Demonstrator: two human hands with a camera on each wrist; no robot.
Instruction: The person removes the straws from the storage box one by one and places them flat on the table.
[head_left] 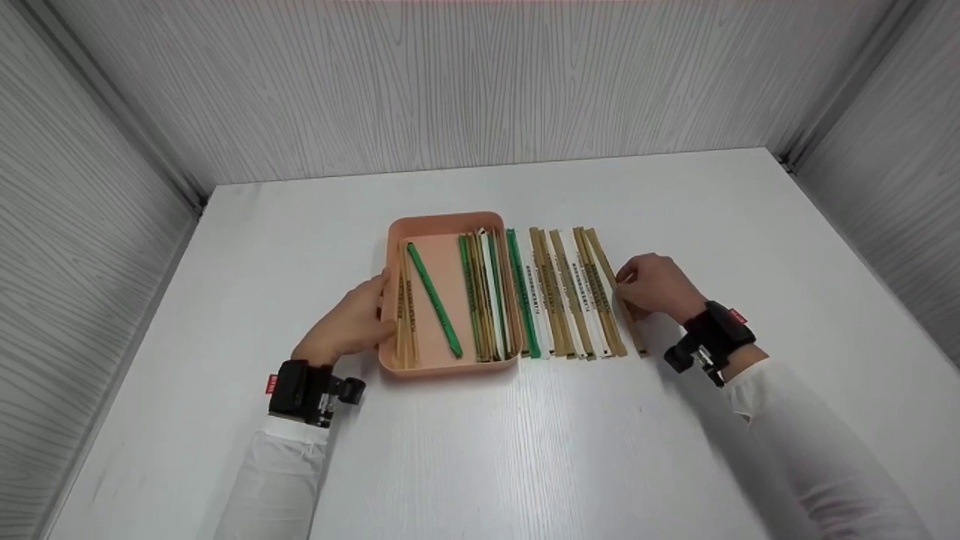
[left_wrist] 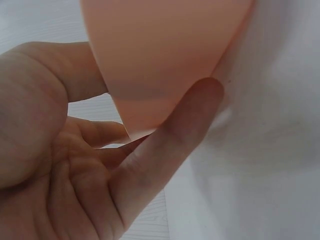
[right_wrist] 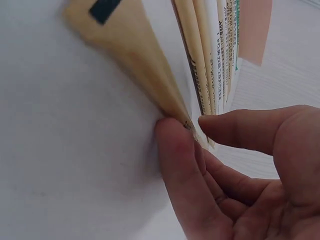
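Note:
My left hand (head_left: 351,319) grips the left side of a peach-coloured tray (head_left: 448,371), with a finger lying along the outer wall in the left wrist view. Inside it, a green paper-wrapped stick (head_left: 435,300) lies slanted between two brown sticks (head_left: 405,307) at the left and a packed group of green, brown and white sticks (head_left: 480,300) at the right. My right hand (head_left: 656,286) pinches a brown paper-wrapped stick (right_wrist: 142,65) near its middle, at the right end of a row on the table. What the wrappers contain is hidden.
Several more wrapped sticks (head_left: 551,300), green, white and brown with printed text, lie side by side just right of the tray on the white table (head_left: 487,450). Pale wood-grained panels (head_left: 480,90) stand behind the table and at both sides.

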